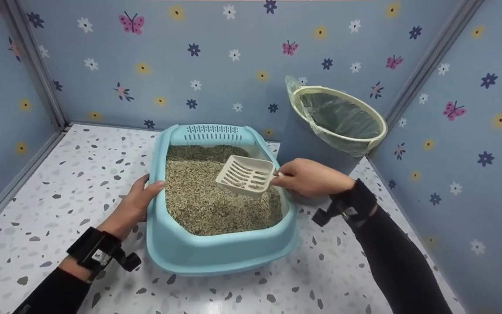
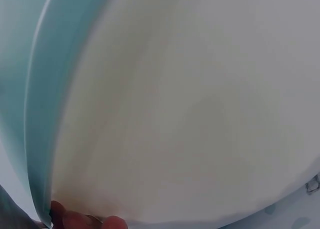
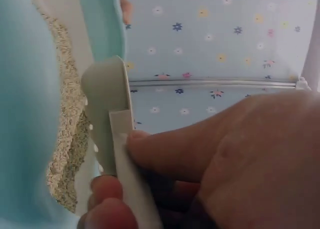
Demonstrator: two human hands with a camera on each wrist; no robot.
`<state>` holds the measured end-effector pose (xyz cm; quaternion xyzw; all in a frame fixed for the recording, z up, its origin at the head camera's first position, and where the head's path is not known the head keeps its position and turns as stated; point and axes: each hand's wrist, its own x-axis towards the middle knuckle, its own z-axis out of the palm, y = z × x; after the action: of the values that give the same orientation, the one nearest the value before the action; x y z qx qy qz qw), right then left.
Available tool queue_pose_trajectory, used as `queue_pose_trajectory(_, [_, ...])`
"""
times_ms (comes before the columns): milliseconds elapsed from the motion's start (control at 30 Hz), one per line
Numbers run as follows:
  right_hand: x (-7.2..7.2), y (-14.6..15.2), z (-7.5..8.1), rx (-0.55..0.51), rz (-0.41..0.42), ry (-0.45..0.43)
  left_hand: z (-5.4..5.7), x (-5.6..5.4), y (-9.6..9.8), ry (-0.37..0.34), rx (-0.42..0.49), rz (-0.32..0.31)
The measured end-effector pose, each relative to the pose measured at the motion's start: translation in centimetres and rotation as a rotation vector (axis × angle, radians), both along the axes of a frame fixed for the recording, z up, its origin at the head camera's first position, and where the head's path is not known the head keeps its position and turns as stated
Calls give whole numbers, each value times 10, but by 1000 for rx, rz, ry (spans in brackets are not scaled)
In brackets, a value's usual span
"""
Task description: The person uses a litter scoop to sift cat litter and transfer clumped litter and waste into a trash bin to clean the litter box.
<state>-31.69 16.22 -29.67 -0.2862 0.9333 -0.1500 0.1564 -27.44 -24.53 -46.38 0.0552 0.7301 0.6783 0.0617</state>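
A light blue litter box [image 1: 216, 250] stands on the speckled surface, filled with tan granular litter [image 1: 198, 192] that looks darker toward the back. My left hand [image 1: 140, 198] grips the box's left side, thumb over the rim; in the left wrist view its fingertips [image 2: 82, 220] show at the box's pale lower wall [image 2: 185, 114]. My right hand [image 1: 305, 176] holds a cream slotted litter scoop [image 1: 246, 174] by its handle, above the litter. A little litter seems to lie in the scoop. In the right wrist view the thumb [image 3: 150, 144] presses along the handle [image 3: 131, 179].
Behind the box on the right stands a bin with a cream rim [image 1: 379, 137] and a translucent green liner [image 1: 338, 115]. Flower-patterned walls [image 1: 216, 56] enclose the back and both sides. White speckled surface [image 1: 81, 174] lies around the box.
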Motion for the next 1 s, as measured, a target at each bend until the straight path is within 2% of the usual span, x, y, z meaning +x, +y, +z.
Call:
queue_pose_trajectory(267, [2,-7,3,-12,7,19,2,0,-3,25,4,8])
queue_pose_trajectory(433, [5,-9,0,-26,40,21,1,1,-1,-5,-17,11])
queue_pose_trajectory(567, [11,-2,1,-21,5,8,0,2,1,-7,-20,1])
queue_pose_trajectory(700, [11,-5,1,-37,11,0,0,2,0,-4,-28,6])
queue_pose_trajectory(1000, [11,-5,2,-69,-33,-7,5,-1,0,10,-35,0])
